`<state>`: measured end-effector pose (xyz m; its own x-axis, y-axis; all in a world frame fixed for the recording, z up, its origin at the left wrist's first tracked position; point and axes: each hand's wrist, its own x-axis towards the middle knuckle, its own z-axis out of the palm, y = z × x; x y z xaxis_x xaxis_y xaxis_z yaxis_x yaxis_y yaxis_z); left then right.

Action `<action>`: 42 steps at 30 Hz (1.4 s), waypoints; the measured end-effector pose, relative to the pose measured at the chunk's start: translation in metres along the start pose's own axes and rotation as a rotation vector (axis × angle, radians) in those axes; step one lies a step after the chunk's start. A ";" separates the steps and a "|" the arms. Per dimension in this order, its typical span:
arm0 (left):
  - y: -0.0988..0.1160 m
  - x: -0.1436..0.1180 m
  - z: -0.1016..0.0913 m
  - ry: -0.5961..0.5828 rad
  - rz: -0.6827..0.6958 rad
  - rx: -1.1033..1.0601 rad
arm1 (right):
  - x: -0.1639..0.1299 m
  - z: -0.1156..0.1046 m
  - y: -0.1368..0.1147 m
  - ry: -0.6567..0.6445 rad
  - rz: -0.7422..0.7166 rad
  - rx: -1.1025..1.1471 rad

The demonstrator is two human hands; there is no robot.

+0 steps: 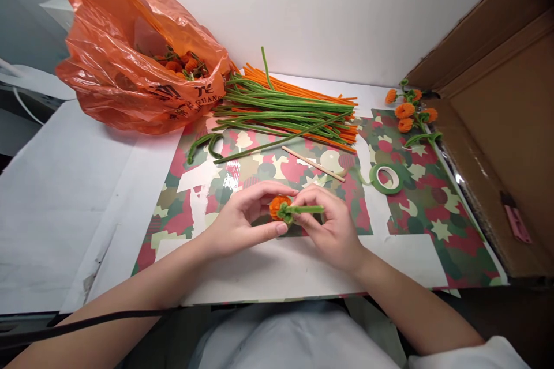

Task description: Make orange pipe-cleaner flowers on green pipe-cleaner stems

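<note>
Both forearms come in from the near edge of the table (64, 196) and meet over the patterned mat (415, 213), near its front edge. Left hand (242, 219) pinches a small orange pipe-cleaner pompom (277, 205) between thumb and fingers; right hand (331, 225) is closed on the green pipe-cleaner stem (305, 209) that sticks out to the right of the pompom, green coil touching the orange ball. Hands close together, fingertips nearly touching. Behind them on the mat: thin wooden stick (314, 164), lying diagonal, and a roll of green tape (387, 177) just right of it. Farther back, a pile of green and orange pipe cleaners (294, 112) across the mat's back edge. Orange plastic bag (125, 57) at the table's back left corner, finished orange pieces inside. Finished flower sprig (409, 112) at the mat's back right corner, beside a cardboard box (502, 127) along the right edge.
</note>
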<state>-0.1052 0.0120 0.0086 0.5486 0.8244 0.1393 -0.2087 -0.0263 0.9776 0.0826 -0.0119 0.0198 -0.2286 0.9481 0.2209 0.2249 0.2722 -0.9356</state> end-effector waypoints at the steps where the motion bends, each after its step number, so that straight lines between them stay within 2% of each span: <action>1: 0.001 0.000 0.000 -0.019 -0.021 -0.031 | 0.000 0.000 0.000 -0.006 0.035 0.046; 6: 0.000 0.001 0.000 0.022 -0.020 -0.095 | 0.000 0.000 0.002 -0.024 0.162 0.200; 14: -0.002 0.002 -0.001 0.151 0.021 -0.059 | -0.004 -0.001 0.004 0.013 0.082 0.173; 20: 0.001 0.002 0.002 0.166 -0.047 -0.066 | -0.003 0.006 0.007 0.065 0.146 0.242; 26: 0.000 0.003 0.002 0.178 -0.006 0.021 | -0.003 0.010 0.008 0.096 0.112 0.222; 30: 0.002 0.001 0.003 0.148 -0.124 -0.034 | -0.004 0.009 0.006 0.096 0.118 0.183; 34: 0.004 0.002 0.007 0.177 -0.227 -0.108 | -0.004 0.008 0.005 0.185 0.074 0.115; 36: 0.003 0.002 0.009 0.211 -0.190 -0.105 | -0.004 0.008 0.004 0.176 0.024 0.046; 38: 0.000 0.001 0.009 0.241 -0.124 -0.045 | -0.003 0.009 0.003 0.113 -0.024 -0.048; 42: -0.005 -0.004 0.006 0.258 0.047 0.283 | -0.003 0.010 0.003 0.053 -0.132 -0.231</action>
<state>-0.1009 0.0054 0.0038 0.3142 0.9328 0.1763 0.0222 -0.1929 0.9810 0.0746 -0.0150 0.0134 -0.2218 0.9077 0.3562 0.4078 0.4181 -0.8117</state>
